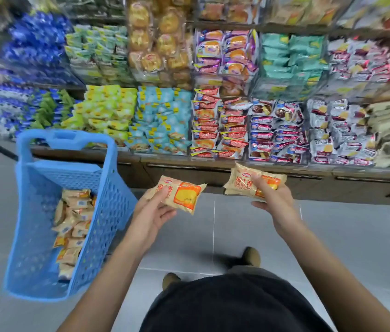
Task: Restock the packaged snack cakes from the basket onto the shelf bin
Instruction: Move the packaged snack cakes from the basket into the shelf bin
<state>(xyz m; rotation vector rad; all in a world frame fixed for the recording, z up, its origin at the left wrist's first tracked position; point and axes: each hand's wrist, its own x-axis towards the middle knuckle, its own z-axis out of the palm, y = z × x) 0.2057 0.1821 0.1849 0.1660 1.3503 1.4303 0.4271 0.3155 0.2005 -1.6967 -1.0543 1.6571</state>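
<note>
My right hand [276, 200] grips a small stack of snack cakes [254, 182], my left hand [152, 210] one packet [181, 193] — long axes running left-right. The shelf [237, 164] lies straight ahead and above; the right grip is nearer it. More cakes wait in the basket [107, 188] to my left.

Two hands are showing, the left hand [152, 212] holding one snack cake [180, 194] and the right hand [276, 202] holding what looks like two stacked packets [249, 182]. One blue basket [107, 185] is standing on the floor, carrying more than a dozen packets [74, 226], too jumbled to count exactly. Two shoes [251, 256] are showing below.
</note>
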